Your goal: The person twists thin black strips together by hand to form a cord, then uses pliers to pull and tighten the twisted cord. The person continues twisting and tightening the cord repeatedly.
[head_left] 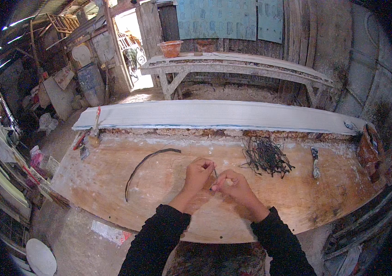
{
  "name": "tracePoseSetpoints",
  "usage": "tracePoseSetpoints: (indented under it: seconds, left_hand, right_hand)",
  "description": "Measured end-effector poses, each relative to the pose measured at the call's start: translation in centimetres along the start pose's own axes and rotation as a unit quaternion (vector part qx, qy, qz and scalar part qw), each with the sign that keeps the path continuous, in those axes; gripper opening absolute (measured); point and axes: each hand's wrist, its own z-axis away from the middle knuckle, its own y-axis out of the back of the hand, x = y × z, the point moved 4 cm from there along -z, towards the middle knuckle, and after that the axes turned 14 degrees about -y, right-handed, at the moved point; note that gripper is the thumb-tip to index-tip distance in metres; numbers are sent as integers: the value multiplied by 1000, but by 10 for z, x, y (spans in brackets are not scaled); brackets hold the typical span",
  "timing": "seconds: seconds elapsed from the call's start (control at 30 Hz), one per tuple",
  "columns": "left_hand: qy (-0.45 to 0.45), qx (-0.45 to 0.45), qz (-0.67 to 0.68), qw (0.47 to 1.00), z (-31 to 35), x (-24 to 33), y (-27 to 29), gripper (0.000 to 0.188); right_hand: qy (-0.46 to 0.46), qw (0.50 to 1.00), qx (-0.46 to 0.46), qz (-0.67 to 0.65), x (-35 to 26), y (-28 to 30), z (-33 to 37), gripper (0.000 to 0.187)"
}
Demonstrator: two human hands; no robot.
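Observation:
Over the middle of the wooden board [104,193], my left hand [199,173] pinches a thin dark strand [215,172] that runs down to my right hand [228,181]. The right fingers are closed on the strand's lower part, and a small dark end shows under them. Left of my hands, a longer dark bundle of strands [138,170] lies curved on the board. A tangled heap of short black strands [267,156] rests to the right of my hands. What material the strands are made of, I cannot tell.
A long white moulding [214,115] spans the board's far edge. A brush [95,133] and a scraper [84,152] sit at far left; a plaster-smeared tool [315,163] and a brown container [370,146] are at right. Behind stands a bench [182,69] with an orange pot [170,48].

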Motion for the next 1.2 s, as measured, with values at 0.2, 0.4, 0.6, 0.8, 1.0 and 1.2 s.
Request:
tracePoseSetpoints:
  seconds: [0.2,0.4,0.6,0.8,1.0,1.2]
  left_hand:
    - [-14,-99,22,995,-3,12,-8,10]
    - [84,-208,147,963,10,27,-26,8]
    - [30,-337,154,928,33,65,-53,8]
    - [27,-326,66,943,57,69,-45,12]
    - [112,-243,107,957,101,135,-14,19]
    - [53,-231,78,968,184,223,-2,11]
  right_hand:
    - [37,983,153,-96,8,25,-11,17]
    - [59,966,252,-25,42,49,-30,9]
    - [127,951,281,18,44,57,-30,11]
    - [12,980,190,-63,38,46,-24,12]
    - [102,992,32,-63,17,4,-4,12]
    - [270,957,19,105,-46,-30,116,11]
